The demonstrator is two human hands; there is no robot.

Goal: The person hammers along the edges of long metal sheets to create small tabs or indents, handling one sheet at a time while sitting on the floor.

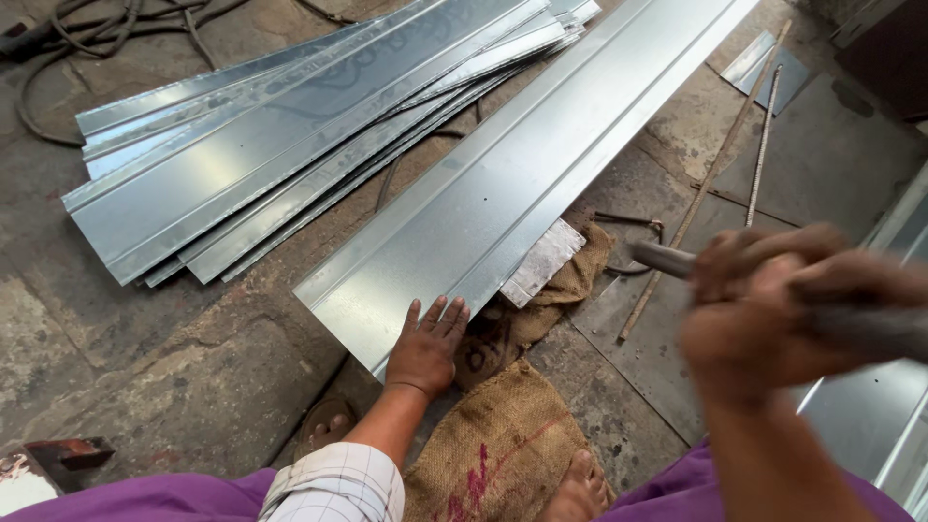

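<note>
One long galvanized sheet-metal panel [503,184] lies on the concrete floor [174,358], its far end cut off by the frame. It is shiny grey, flat, with folded edges and lengthwise ribs. The left hand [428,346] lies open, palm flat on the panel's near corner. Right of the panel, the right hand [773,314] is blurred, clenched around a dark metal tool [667,259] whose kind is hard to make out. Brown burlap sacking [503,435] lies beneath the panel's near end. Left of the panel sits a stack of similar panels [290,126].
</note>
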